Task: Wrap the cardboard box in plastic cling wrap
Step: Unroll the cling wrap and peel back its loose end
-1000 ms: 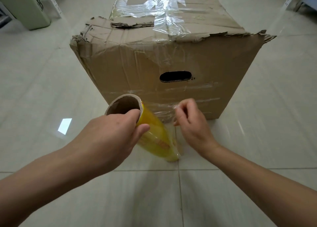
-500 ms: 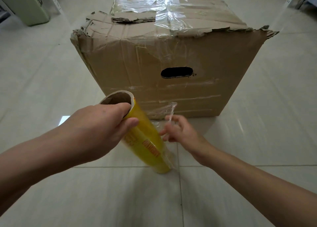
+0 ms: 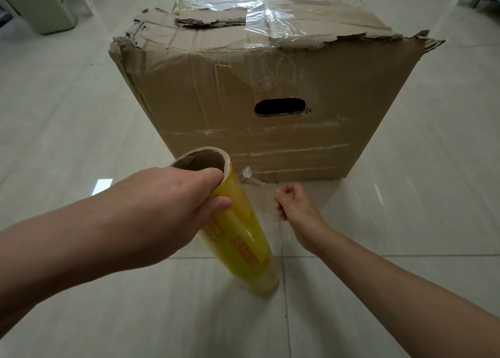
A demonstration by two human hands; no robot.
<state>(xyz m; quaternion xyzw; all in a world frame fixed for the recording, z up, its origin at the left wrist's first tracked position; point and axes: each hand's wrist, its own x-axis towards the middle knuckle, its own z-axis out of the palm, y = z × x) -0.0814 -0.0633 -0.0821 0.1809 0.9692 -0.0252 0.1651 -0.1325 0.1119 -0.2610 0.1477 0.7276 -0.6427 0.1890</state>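
hands (image 3: 167, 208) (image 3: 296, 204) grip roll (image 3: 240, 238), seemingly film (image 3: 250, 177) too

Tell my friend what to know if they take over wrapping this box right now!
Left hand grips the top of the cling wrap roll, which tilts down toward the floor.
Right hand pinches the loose film drawn off it, near the bottom edge of the cardboard box.
Done: clear plastic lies across the box top.
Left: stick the film to the near side, wind it round.

box (image 3: 216, 92): matt torn cardboard | roll (image 3: 243, 238): glossy yellow film | floor (image 3: 54, 114): glossy tile
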